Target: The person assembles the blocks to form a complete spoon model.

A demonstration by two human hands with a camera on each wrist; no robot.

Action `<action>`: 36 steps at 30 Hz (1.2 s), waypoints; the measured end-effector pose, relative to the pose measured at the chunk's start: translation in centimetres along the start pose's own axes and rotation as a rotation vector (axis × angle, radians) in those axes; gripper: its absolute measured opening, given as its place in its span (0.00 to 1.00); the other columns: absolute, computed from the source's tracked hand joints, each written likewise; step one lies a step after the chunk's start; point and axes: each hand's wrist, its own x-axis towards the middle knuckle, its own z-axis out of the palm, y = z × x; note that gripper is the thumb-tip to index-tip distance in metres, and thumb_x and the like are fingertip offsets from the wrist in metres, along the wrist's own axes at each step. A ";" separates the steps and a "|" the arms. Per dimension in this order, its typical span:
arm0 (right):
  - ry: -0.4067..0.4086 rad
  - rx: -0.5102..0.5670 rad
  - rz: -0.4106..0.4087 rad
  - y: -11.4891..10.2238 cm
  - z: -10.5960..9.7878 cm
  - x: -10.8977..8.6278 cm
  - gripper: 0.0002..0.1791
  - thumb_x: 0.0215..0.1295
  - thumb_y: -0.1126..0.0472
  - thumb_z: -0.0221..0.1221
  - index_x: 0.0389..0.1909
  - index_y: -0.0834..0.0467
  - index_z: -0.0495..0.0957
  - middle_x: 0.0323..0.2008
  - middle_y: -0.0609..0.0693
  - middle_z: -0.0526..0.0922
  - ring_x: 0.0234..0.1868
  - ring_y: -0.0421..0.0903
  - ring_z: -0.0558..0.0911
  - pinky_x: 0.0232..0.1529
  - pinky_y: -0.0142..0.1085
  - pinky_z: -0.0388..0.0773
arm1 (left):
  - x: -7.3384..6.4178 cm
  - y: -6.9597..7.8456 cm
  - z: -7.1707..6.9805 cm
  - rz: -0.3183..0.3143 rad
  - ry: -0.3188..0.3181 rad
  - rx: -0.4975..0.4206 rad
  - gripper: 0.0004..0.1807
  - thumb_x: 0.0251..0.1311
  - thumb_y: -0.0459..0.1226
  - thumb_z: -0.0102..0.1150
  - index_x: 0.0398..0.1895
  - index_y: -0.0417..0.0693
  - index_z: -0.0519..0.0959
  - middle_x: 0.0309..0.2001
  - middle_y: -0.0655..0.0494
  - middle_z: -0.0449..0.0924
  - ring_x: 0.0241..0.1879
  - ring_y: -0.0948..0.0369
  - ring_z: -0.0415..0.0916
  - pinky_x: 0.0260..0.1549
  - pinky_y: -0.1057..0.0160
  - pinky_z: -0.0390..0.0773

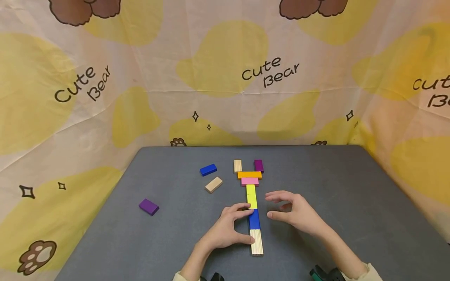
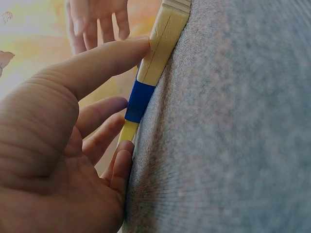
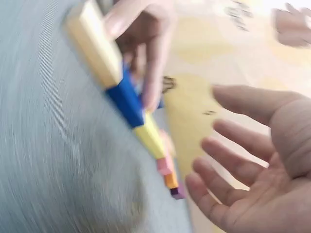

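Note:
A column of flat wooden blocks lies on the table: a natural wood block (image 1: 257, 242) nearest me, then a blue block (image 1: 254, 219) and a yellow block (image 1: 251, 196). Beyond it, a pink block (image 1: 250, 182) and an orange block (image 1: 249, 175) lie crosswise. My left hand (image 1: 225, 228) rests along the column's left side, thumb at the natural block and fingertips at the blue and yellow ones. In the left wrist view the thumb touches the natural block's side (image 2: 163, 43). To the right of the column, my right hand (image 1: 299, 212) hovers with spread fingers, holding nothing.
At the column's far end stand a natural block (image 1: 238, 166) and a purple block (image 1: 259, 166), side by side with a gap. Loose at left lie a blue block (image 1: 208, 169), a natural block (image 1: 213, 185) and a purple block (image 1: 149, 207). A printed cloth (image 1: 218, 58) hangs behind the grey table (image 1: 337, 175).

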 end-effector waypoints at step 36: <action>-0.086 -0.179 -0.066 1.3 4.8 -3.0 0.32 0.51 0.40 0.72 0.54 0.53 0.83 0.64 0.42 0.73 0.59 0.48 0.72 0.52 0.46 0.74 | 0.1 -0.2 0.0 0.011 -0.001 0.000 0.40 0.46 0.52 0.77 0.67 0.62 0.74 0.69 0.69 0.61 0.65 0.57 0.54 0.59 0.42 0.63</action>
